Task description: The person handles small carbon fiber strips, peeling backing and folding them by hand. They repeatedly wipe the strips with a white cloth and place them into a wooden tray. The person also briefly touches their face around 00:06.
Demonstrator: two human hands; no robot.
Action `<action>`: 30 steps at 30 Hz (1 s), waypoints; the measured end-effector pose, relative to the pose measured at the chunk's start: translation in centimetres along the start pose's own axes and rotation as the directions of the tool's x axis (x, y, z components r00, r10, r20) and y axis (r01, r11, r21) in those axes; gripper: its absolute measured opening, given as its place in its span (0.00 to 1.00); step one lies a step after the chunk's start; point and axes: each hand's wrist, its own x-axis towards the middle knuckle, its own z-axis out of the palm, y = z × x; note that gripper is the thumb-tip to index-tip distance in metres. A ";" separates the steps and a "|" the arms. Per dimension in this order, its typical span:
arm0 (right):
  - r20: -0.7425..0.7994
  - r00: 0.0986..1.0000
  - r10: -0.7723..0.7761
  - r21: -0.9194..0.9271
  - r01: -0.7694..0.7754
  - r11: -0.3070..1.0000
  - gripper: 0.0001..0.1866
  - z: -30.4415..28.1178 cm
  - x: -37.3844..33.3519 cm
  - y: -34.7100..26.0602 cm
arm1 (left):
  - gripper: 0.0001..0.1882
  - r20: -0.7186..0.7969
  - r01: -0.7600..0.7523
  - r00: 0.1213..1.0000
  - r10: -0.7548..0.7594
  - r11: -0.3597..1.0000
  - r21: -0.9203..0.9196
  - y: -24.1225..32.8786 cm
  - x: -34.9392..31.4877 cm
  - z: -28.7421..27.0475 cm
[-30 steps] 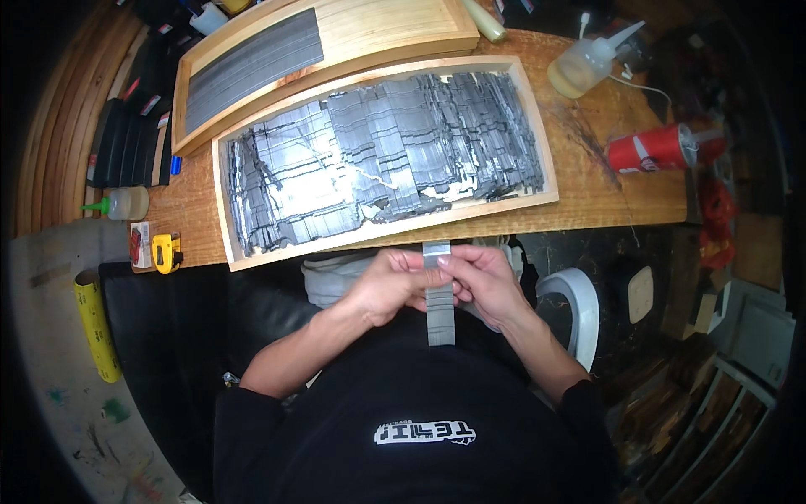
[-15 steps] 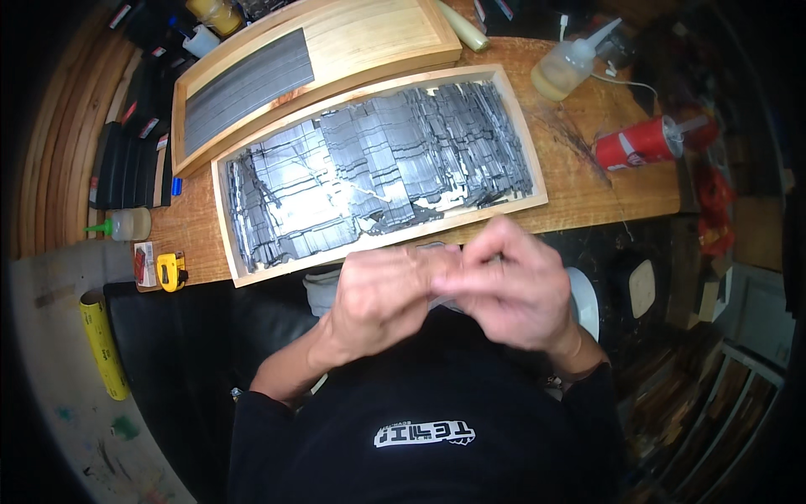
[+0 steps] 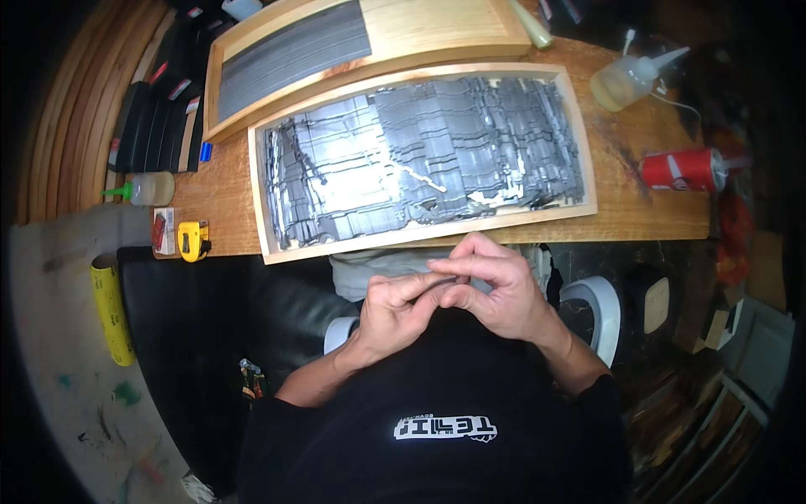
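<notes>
My left hand (image 3: 393, 312) and my right hand (image 3: 500, 294) meet in front of my chest, just off the near table edge. Both are closed, with fingertips pinched together. Between them shows a thin dark strip (image 3: 438, 282), slightly curved; most of it is covered by the fingers. Just beyond my hands lies a shallow wooden tray (image 3: 420, 231), filled with many thin, glossy dark-grey strips (image 3: 437, 139) in uneven rows. Behind it, a second wooden tray (image 3: 453, 42) holds a neat block of dark-grey strips (image 3: 294, 63) over its left part.
On the wooden table (image 3: 642, 210) to the right are a squeeze bottle (image 3: 621, 84) and a red can (image 3: 682, 171). At the left stand a green-tipped bottle (image 3: 151, 190) and a yellow tape measure (image 3: 193, 241). A yellow roll (image 3: 112, 311) lies lower left.
My hands have come closer together, and the dark strip now shows between them. The whole view has shifted, so the table and trays appear further right.
</notes>
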 end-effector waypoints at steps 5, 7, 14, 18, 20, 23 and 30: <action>0.047 0.995 0.089 0.004 -0.089 0.996 0.11 1.0 0.2 0.9 | 0.11 -0.042 0.026 0.999 -0.027 0.999 -0.025 -1.8 -1.6 -0.1; 0.055 0.992 0.114 0.023 -0.115 0.993 0.10 1.2 0.3 0.9 | 0.11 -0.039 0.036 0.999 -0.037 0.999 -0.041 -1.9 -1.8 -0.1; 0.088 0.988 0.126 0.036 -0.130 0.991 0.09 1.3 0.2 1.3 | 0.10 -0.021 0.067 0.997 -0.068 0.997 -0.033 -1.7 -2.2 -0.2; 0.088 0.990 0.114 0.030 -0.117 0.993 0.08 1.3 0.2 1.5 | 0.09 -0.027 0.052 0.998 -0.053 0.998 -0.038 -2.2 -2.2 0.0; 0.079 0.991 0.106 0.021 -0.108 0.994 0.08 1.4 0.2 1.5 | 0.08 -0.025 0.048 0.999 -0.048 0.998 -0.028 -1.8 -2.0 -0.1; 0.055 0.994 0.091 -0.016 -0.091 0.996 0.08 1.5 0.0 1.4 | 0.10 0.017 0.099 0.995 -0.099 0.995 -0.006 -1.9 -2.1 -0.4; -0.028 0.999 0.023 -0.074 -0.025 0.997 0.09 2.5 -0.4 1.5 | 0.09 0.088 0.122 0.989 -0.118 0.992 -0.035 -1.9 -1.4 -1.3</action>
